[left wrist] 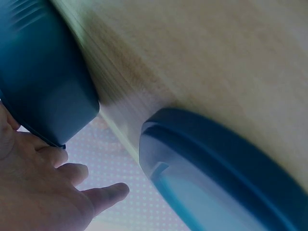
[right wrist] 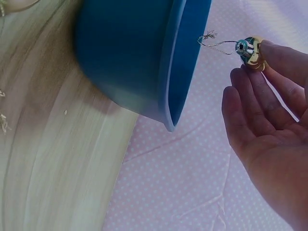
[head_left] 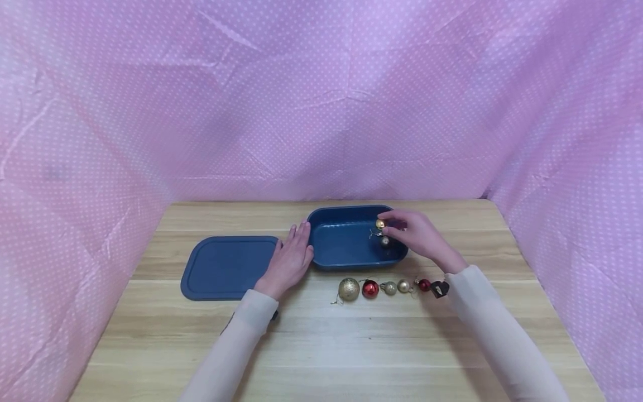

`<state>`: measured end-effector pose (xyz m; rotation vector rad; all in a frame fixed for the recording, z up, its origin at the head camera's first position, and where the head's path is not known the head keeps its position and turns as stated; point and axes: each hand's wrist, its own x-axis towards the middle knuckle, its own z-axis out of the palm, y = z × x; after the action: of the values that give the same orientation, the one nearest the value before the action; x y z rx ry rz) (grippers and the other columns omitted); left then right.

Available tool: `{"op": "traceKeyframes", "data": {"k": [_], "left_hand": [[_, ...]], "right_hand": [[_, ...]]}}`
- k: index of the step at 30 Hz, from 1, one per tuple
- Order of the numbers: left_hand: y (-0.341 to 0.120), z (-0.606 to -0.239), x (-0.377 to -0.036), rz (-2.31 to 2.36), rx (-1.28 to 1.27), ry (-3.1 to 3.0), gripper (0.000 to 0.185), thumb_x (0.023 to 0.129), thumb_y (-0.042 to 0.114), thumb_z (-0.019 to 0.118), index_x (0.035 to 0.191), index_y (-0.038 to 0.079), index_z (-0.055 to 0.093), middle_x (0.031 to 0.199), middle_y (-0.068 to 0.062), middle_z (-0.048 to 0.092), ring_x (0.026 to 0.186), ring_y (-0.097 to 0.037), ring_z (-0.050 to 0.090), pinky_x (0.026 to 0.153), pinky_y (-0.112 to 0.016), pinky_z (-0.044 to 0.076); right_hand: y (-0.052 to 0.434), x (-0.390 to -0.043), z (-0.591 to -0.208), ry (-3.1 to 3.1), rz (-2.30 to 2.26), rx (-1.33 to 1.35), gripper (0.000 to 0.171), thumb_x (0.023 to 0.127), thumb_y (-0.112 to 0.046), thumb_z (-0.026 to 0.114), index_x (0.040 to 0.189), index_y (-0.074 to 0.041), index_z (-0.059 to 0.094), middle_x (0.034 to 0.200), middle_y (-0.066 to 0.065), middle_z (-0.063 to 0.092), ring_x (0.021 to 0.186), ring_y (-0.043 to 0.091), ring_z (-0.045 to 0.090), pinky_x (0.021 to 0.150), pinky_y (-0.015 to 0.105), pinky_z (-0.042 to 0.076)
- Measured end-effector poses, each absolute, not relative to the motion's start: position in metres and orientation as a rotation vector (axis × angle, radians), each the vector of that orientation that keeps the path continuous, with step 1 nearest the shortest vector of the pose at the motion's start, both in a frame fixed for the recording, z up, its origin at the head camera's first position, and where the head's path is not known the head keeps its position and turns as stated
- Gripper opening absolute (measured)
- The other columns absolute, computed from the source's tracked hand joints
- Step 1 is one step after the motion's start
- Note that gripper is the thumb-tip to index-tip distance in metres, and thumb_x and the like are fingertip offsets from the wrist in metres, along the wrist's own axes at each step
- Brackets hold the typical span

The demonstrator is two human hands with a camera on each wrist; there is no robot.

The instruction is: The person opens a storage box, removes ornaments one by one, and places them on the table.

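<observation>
A blue rectangular box point(head_left: 341, 261) with rounded corners stands uncovered on the table. Above its right end, my right hand point(head_left: 416, 233) pinches a small shiny gold Christmas ball point(head_left: 380, 223) between thumb and fingers. In the right wrist view the gold ball point(right wrist: 252, 53) shows its cap and thin hanging string, beyond the box rim point(right wrist: 169, 96). A small greyish ball point(head_left: 384, 241) is inside the box below that hand. With fingers extended, my left hand point(head_left: 288, 262) rests against the box's left end; the left wrist view shows fingers along the rim.
A flat blue lid point(head_left: 228, 268) lies left of the box. In front of the box several balls form a row: a large glittery gold one point(head_left: 349, 289), a red one point(head_left: 370, 288), two pale gold ones and a dark red one point(head_left: 424, 285). Pink dotted cloth point(head_left: 321, 111) hangs behind.
</observation>
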<state>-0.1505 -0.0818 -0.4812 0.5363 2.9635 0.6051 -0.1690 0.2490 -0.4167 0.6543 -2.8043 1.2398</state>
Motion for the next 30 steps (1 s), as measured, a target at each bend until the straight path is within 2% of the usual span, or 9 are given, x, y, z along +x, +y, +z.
{"op": "traceKeyframes", "data": {"k": [12, 18, 24, 30], "left_hand": [[-0.082, -0.483, -0.152, 0.593, 0.55, 2.956, 0.063, 0.112, 0.029, 0.037, 0.167, 0.007, 0.014, 0.173, -0.007, 0.012, 0.158, -0.034, 0.014, 0.12, -0.068, 0.018], [-0.082, -0.483, -0.153, 0.576, 0.549, 2.958, 0.063, 0.112, 0.029, 0.036, 0.167, 0.007, 0.013, 0.173, -0.006, 0.01, 0.158, -0.034, 0.013, 0.12, -0.068, 0.018], [-0.082, -0.485, -0.153, 0.585, 0.551, 2.968, 0.063, 0.112, 0.029, 0.037, 0.166, 0.006, 0.014, 0.173, -0.009, 0.014, 0.158, -0.035, 0.015, 0.119, -0.069, 0.019], [-0.082, -0.483, -0.153, 0.577, 0.545, 2.969, 0.063, 0.112, 0.027, 0.038, 0.166, 0.006, 0.014, 0.173, -0.009, 0.015, 0.158, -0.035, 0.015, 0.119, -0.068, 0.02]], "right_hand": [[0.263, -0.151, -0.419, -2.8, 1.259, 0.579, 0.036, 0.096, -0.01, 0.074, 0.13, 0.001, 0.069, 0.127, 0.019, 0.07, 0.105, 0.038, 0.072, 0.09, 0.049, 0.058], [0.27, -0.141, -0.422, -2.794, 1.282, 0.558, 0.036, 0.097, -0.012, 0.074, 0.13, -0.001, 0.069, 0.129, 0.016, 0.07, 0.107, 0.037, 0.071, 0.092, 0.053, 0.056], [0.278, -0.129, -0.423, -2.767, 1.269, 0.54, 0.034, 0.098, -0.015, 0.072, 0.129, -0.002, 0.07, 0.129, 0.014, 0.07, 0.11, 0.036, 0.07, 0.095, 0.056, 0.054], [0.289, -0.12, -0.424, -2.744, 1.2, 0.535, 0.031, 0.097, -0.014, 0.074, 0.126, -0.004, 0.072, 0.125, 0.01, 0.072, 0.108, 0.029, 0.071, 0.093, 0.037, 0.057]]}}
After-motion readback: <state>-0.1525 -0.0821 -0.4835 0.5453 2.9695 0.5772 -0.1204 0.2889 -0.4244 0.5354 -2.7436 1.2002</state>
